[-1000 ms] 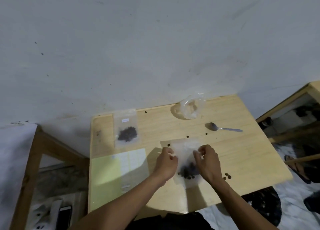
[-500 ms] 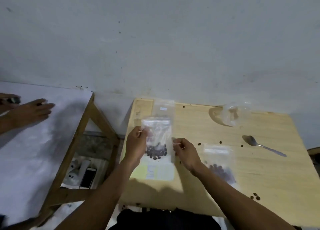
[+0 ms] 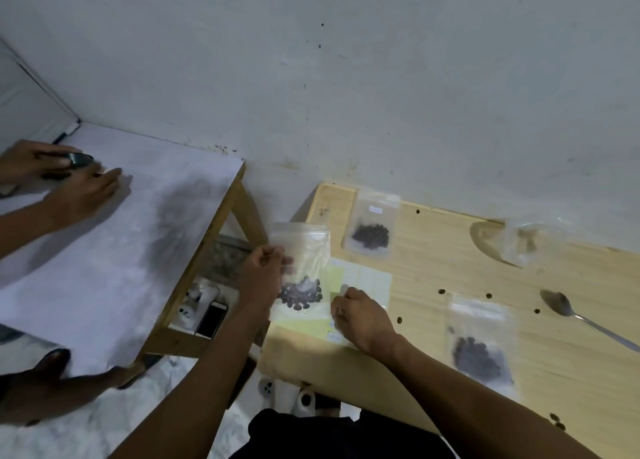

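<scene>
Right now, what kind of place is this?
Probably a simple packing corner in a plain room: a light wooden table against a bare grey wall, a small clear plastic bag of dark beans held in the left hand, and a silver metal spoon.

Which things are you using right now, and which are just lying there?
In use: held bean bag in left hand; label sheet under right hand.
Lying about: spoon, phone, crumpled bag, far bean bag, near bean bag, loose beans.
</scene>
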### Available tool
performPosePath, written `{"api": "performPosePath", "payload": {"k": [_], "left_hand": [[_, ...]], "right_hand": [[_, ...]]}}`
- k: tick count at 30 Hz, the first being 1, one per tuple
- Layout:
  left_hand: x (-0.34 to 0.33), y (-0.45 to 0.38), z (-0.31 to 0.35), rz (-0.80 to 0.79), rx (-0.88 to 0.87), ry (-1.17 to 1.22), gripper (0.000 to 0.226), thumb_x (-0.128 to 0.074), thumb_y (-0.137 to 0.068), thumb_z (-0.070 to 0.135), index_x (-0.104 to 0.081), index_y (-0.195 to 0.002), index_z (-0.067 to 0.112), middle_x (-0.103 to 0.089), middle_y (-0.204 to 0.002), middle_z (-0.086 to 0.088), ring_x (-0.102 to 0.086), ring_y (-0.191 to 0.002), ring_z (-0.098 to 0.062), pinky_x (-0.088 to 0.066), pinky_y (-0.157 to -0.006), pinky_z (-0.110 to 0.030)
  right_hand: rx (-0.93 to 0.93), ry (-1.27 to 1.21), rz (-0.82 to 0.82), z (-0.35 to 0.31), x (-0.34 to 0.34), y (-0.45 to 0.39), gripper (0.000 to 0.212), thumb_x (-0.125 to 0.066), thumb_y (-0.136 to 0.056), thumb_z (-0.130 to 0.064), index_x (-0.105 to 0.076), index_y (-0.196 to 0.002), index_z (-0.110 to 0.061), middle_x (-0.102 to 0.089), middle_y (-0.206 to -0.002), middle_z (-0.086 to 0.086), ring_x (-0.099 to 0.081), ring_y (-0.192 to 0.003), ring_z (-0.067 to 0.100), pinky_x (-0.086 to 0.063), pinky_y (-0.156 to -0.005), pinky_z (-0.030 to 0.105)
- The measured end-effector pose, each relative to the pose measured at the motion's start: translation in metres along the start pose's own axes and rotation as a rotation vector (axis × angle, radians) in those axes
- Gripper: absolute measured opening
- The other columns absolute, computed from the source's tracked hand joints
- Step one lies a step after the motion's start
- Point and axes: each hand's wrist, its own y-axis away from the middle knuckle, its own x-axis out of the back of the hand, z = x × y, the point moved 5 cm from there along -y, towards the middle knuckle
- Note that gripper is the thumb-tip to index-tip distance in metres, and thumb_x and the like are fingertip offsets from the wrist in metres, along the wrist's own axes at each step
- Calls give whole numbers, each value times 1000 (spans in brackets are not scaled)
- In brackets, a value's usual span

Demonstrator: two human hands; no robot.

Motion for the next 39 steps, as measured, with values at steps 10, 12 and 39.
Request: {"api": "performPosePath", "payload": {"k": [10, 12, 39], "left_hand": [[-24, 2, 21, -157, -55, -42, 16, -56, -96, 21, -65, -92, 8, -67, -83, -19, -56, -65, -18, -44, -60, -31], [-36, 2, 29, -203, -88, -74, 17, -56, -96, 20, -63, -92, 5, -61, -84, -27, -48, -63, -19, -39, -54, -29], [-127, 32, 99, -538, -254, 122, 9, -69, -91, 14, -72, -99, 12, -77, -90, 1, -71, -89, -10, -52, -80, -18]], "right_hand": [[-256, -634, 266, 41, 44, 12, 10, -54, -95, -15, -57, -86, -18, -61, -74, -1, -55, -67, 15, -45, -66, 35], [-278, -763, 357, 46, 69, 14, 9, -56, -95, -13, -62, -88, -15, -64, -77, -1, -58, -71, 17, -49, -72, 37], [-285, -803, 708, 25, 180, 14, 33, -76, -82, -23, -49, -102, -22, -60, -80, 0, -52, -60, 1, -40, -59, 17]]}}
